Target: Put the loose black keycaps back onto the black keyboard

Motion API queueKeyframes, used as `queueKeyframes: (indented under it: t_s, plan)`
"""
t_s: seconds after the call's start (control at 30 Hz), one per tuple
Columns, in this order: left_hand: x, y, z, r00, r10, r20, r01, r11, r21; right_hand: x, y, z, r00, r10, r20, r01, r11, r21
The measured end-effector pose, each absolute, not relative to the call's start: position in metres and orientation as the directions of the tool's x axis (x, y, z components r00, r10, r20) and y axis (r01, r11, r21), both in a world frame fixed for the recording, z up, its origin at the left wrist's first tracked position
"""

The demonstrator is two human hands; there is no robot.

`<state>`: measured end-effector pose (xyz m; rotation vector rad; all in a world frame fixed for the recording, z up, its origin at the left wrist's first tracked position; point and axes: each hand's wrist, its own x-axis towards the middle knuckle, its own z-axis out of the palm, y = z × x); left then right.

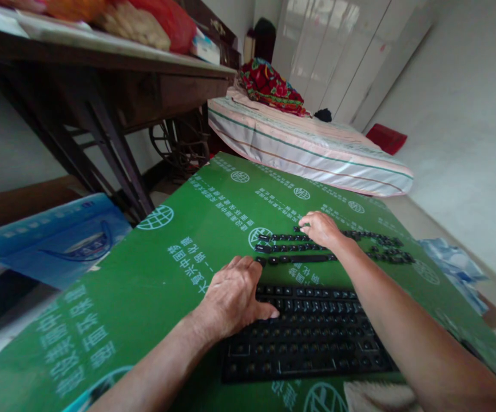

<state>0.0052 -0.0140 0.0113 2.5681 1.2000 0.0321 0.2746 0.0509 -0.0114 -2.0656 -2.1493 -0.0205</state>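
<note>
A black keyboard lies on a green board printed with white writing. Its far rows carry keycaps, while the nearer rows look bare. My left hand rests over its far left corner, thumb stretched onto the keys and fingers laid forward beside the loose caps. Beyond the keyboard, loose black keycaps lie in several lines, with a long space bar in the nearest one. At the left end of the farthest line, my right hand pinches a small black keycap between thumb and fingers.
More keycaps cluster right of my right forearm. A beige cloth lies at the near edge. A dark wooden table stands left, a bed beyond the board, and a blue bag at lower left.
</note>
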Motion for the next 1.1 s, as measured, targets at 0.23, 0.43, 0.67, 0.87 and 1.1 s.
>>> queueKeyframes:
  t_s: [0.23, 0.43, 0.67, 0.87, 1.1]
  plan:
    - [0.003, -0.012, 0.001, 0.642, 0.765, -0.050, 0.739, -0.599, 0.308, 0.278, 0.065, -0.013, -0.054, 0.998, -0.025, 0.998, 0.053, -0.034]
    - [0.004, -0.011, -0.003, 0.634, 0.774, 0.000, 0.731, -0.599, 0.326, 0.278, 0.071, -0.014, -0.059, 0.995, -0.078, 0.998, 0.059, -0.008]
    - [0.004, -0.011, -0.003, 0.632, 0.775, 0.001, 0.729, -0.595, 0.337, 0.281, 0.079, -0.017, -0.078, 0.991, -0.110, 0.997, 0.077, -0.008]
    - [0.005, -0.011, -0.001, 0.632, 0.775, 0.004, 0.728, -0.595, 0.339, 0.281, 0.081, -0.019, -0.094, 0.989, -0.116, 0.996, 0.092, -0.017]
    - [0.004, -0.010, -0.006, 0.630, 0.776, 0.039, 0.723, -0.605, 0.333, 0.280, 0.086, -0.021, -0.136, 0.986, -0.091, 0.990, 0.133, -0.045]
